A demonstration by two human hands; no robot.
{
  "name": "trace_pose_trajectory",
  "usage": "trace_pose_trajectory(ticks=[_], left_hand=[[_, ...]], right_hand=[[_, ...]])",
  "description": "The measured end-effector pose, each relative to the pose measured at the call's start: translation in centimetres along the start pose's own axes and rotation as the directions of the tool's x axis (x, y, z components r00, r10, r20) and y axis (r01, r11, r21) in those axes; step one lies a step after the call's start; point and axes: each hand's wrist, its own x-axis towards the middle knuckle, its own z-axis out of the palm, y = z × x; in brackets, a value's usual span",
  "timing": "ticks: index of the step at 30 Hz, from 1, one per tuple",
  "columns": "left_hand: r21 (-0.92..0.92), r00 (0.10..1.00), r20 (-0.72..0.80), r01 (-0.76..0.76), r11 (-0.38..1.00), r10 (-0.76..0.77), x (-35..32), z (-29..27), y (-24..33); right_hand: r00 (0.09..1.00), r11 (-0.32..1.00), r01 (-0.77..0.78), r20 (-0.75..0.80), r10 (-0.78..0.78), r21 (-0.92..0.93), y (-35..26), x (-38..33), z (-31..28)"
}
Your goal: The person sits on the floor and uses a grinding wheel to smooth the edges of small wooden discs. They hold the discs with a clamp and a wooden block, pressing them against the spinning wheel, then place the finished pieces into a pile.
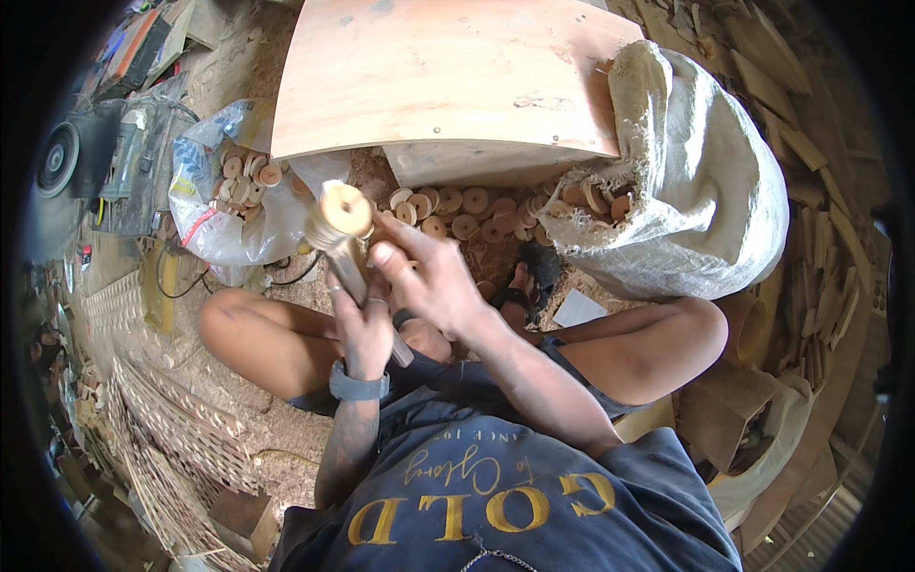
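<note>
My left hand (363, 334) is wrapped around a grey metal rod (351, 276) that slants up and away from my lap. A stack of round wooden discs (345, 209), each with a centre hole, sits at the rod's upper end, slightly blurred. My right hand (434, 281) is beside the stack, its thumb and forefinger closed in against the discs' right edge; its other fingers are curled and partly hidden. Past my hands, many loose wooden discs (465, 226) lie in a heap on the ground.
A curved plywood sheet (448, 76) stands ahead. To its right slumps a white woven sack (705, 191) with discs at its mouth; to its left, a clear plastic bag (243, 224) holds more discs. Wood strips (824, 276) and slatted offcuts (167, 448) lie at the sides. My legs are folded.
</note>
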Motion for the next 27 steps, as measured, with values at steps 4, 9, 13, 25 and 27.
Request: trace_pose_trajectory(ticks=[4,9,13,25,27], left_hand=[[-0.237,0.990,-0.127,0.021,0.971,-0.052,2.1,-1.7,2.4],[-0.196,0.980,-0.197,-0.021,0.980,-0.018,3.7,-3.7,4.3],[-0.212,0.983,-0.181,-0.035,0.977,-0.004,3.6,-3.4,4.4],[-0.197,0.979,-0.199,0.008,0.980,-0.048,2.1,-3.3,4.2],[-0.178,0.982,-0.190,-0.013,0.984,-0.022,2.2,-3.5,3.9]], right_hand=[[0.984,0.762,-0.173,-0.083,0.155,-0.624,12.1,1.8,-4.8],[0.907,0.562,-0.253,-0.395,-0.145,-0.787,30.7,-0.3,-10.0],[0.934,0.553,-0.317,-0.354,0.044,-0.770,34.6,0.3,-10.6],[0.842,0.648,-0.539,-0.364,0.398,-0.538,24.8,0.0,-7.9],[0.862,0.661,-0.499,-0.403,0.309,-0.560,24.4,0.0,-8.2]])
